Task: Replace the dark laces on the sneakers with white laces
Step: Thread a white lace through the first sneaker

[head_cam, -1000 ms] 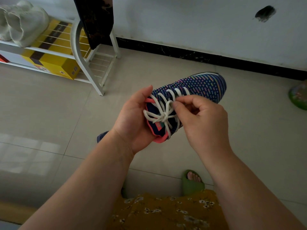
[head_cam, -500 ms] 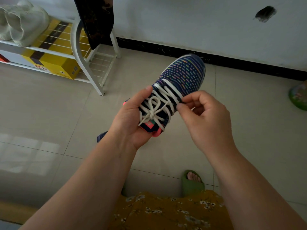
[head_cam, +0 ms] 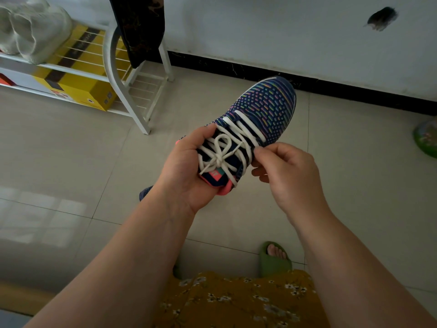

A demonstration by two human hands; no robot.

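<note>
- Sneaker [head_cam: 262, 110] held in the air over the tile floor [head_cam: 71, 162], toe pointing up and away toward the wall; it has swung round from lying sideways a second ago, so the laced top now faces the camera.
- Left hand [head_cam: 186, 171] cups the heel end from below and the side, thumb lying along the collar edge; fingers curled round the shoe.
- Right hand [head_cam: 288, 171] was pinching in among the crossings a second ago; now it sits at the shoe's right edge, thumb and forefinger closed on the lace [head_cam: 238, 133] where it leaves a side eyelet (exact strand hard to tell), other fingers loosely curled.
- White lace runs through all visible rows and ends in a tied bow [head_cam: 220, 159] over the tongue. No dark lace seen on this shoe.
- Judgement: this shoe reads as finished; the pinch looks like final evening-out of tension.
- A second shoe [head_cam: 145, 192] shows only as a sliver behind the left wrist; its lacing cannot be seen, so overall progress is uncertain.
</note>
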